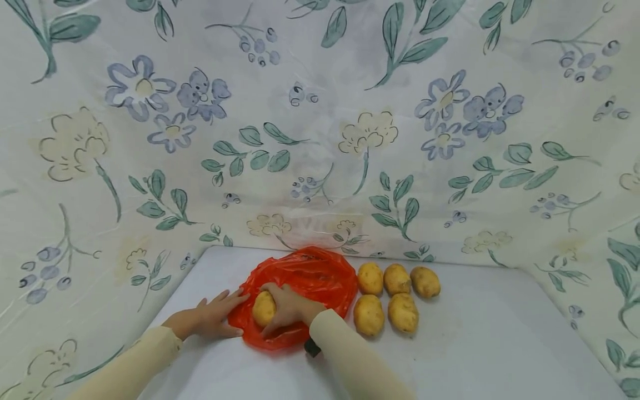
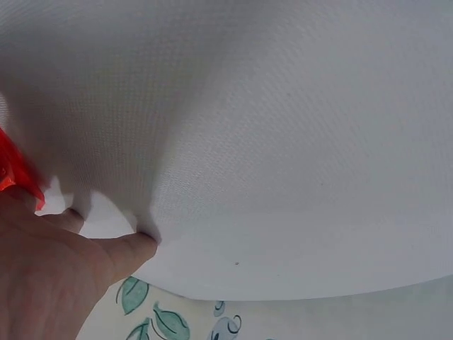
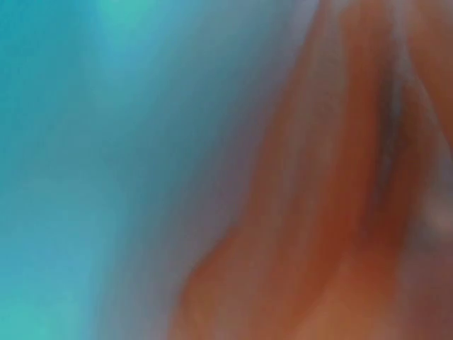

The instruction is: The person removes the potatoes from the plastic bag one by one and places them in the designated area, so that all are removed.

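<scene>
A red plastic bag (image 1: 320,272) lies spread on the white table in the head view. Over it my right hand (image 1: 291,307) grips a yellow potato (image 1: 264,309), fingers on its far side and thumb on the near side. My left hand (image 1: 217,316) touches the bag's left edge with spread, fairly straight fingers. The left wrist view has that left hand (image 2: 56,265) low in the left corner, beside a sliver of red bag (image 2: 18,170). Blurred orange and teal shapes fill the right wrist view, where the potato cannot be made out.
Right of the bag sit several potatoes in two rows, three behind, among them the rightmost potato (image 1: 425,282), and two in front, one a large potato (image 1: 369,315). The white table (image 1: 480,333) meets a floral-patterned covering (image 1: 320,183) at its back and sides.
</scene>
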{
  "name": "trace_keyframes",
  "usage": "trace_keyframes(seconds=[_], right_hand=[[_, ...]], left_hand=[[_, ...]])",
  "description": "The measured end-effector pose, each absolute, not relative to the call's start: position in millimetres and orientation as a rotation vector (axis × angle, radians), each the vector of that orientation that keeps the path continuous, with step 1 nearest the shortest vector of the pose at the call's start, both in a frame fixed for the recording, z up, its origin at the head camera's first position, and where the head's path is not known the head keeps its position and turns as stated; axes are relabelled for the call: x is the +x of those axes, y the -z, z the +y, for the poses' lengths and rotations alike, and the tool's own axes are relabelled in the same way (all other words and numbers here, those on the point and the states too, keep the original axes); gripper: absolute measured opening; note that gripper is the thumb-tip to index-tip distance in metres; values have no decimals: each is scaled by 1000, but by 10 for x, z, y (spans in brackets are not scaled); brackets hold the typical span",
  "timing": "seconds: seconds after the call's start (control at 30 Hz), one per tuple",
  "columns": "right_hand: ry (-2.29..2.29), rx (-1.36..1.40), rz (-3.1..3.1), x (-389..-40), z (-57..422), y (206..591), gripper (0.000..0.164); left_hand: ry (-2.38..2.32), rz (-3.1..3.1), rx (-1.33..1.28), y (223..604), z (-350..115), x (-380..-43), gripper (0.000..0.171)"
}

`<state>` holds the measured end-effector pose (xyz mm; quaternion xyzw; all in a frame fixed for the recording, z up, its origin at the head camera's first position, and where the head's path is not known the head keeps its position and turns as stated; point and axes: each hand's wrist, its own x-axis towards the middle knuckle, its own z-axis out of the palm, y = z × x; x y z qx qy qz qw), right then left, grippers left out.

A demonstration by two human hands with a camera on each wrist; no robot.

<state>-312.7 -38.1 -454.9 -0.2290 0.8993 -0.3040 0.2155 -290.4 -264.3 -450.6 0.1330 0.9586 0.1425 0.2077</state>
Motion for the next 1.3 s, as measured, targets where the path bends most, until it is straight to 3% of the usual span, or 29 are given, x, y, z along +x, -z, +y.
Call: trace_keyframes(seconds=[0.67, 1.3], right_hand=[[1005, -814, 2449, -3107, -399, 4372, 89], [1385, -806, 2184, -3100, -126, 4152, 78]], left_hand=[[-424, 2664, 356, 4511, -2682, -2898, 92], [-459, 2650, 350, 4495, -2664, -2879, 93]])
